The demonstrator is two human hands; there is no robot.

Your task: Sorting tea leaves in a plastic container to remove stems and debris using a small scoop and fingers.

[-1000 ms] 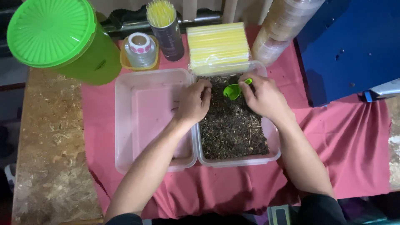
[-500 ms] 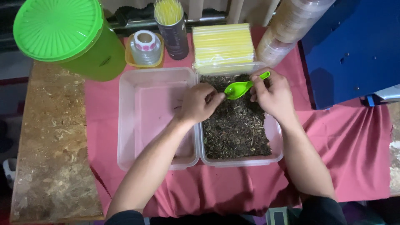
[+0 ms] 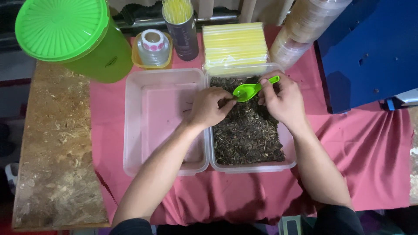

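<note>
A clear plastic tub (image 3: 288, 150) holds dark dried leaves (image 3: 248, 130). My right hand (image 3: 281, 100) grips a small green plastic spoon (image 3: 249, 90) by its handle, the bowl held just above the leaves at the tub's far end. My left hand (image 3: 209, 106) is beside the spoon's bowl, fingers pinched together at its tip, over the left edge of the leaf tub. What the fingers pinch is too small to tell. To the left stands a second clear tub (image 3: 130, 126) with nothing in it.
A pink cloth (image 3: 370, 148) covers the table. At the back are a green lidded bucket (image 3: 69, 37), a roll of stickers on a yellow dish (image 3: 152, 48), a dark cup of yellow straws (image 3: 180, 28), a pack of yellow straws (image 3: 235, 43), stacked clear lids (image 3: 300, 35) and a blue machine (image 3: 370, 48).
My right hand has lifted the green spoon out of the leaves and turned it toward my left hand. My left hand has moved its fingertips to the spoon's bowl.
</note>
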